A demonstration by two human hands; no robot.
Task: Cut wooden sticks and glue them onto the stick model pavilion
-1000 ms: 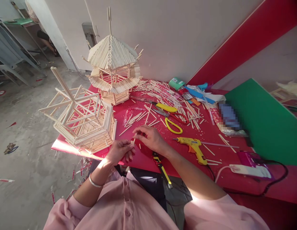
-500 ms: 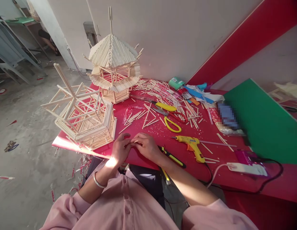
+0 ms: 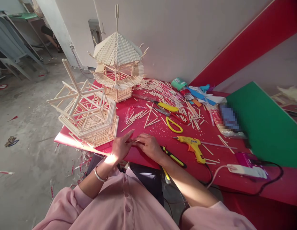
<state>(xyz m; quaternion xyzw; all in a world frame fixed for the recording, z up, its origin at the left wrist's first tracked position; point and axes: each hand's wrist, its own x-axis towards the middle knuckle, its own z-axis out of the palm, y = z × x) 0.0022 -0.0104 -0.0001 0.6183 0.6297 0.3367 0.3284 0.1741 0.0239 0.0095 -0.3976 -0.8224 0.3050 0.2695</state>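
Near the front edge of the red table (image 3: 138,158), the right hand (image 3: 149,147) is pinching a short stick (image 3: 137,141) between thumb and fingers, and the left hand (image 3: 121,148) is meeting it at the fingertips; whether the left is gripping the stick or only touching it, I cannot tell. With so little of the stick showing, a loose pinch could let it slip over that edge. A black-and-yellow tool (image 3: 174,157) is lying by the front edge, just beside the right forearm (image 3: 181,180), so a careless sweep could knock it off. The glue gun (image 3: 194,147) is pointing towards the hands; if hot, it could burn a straying finger. By the left front corner, an open stick frame (image 3: 97,127) is standing, its bars seemingly reaching past the left edge, where a bumping elbow could tip it
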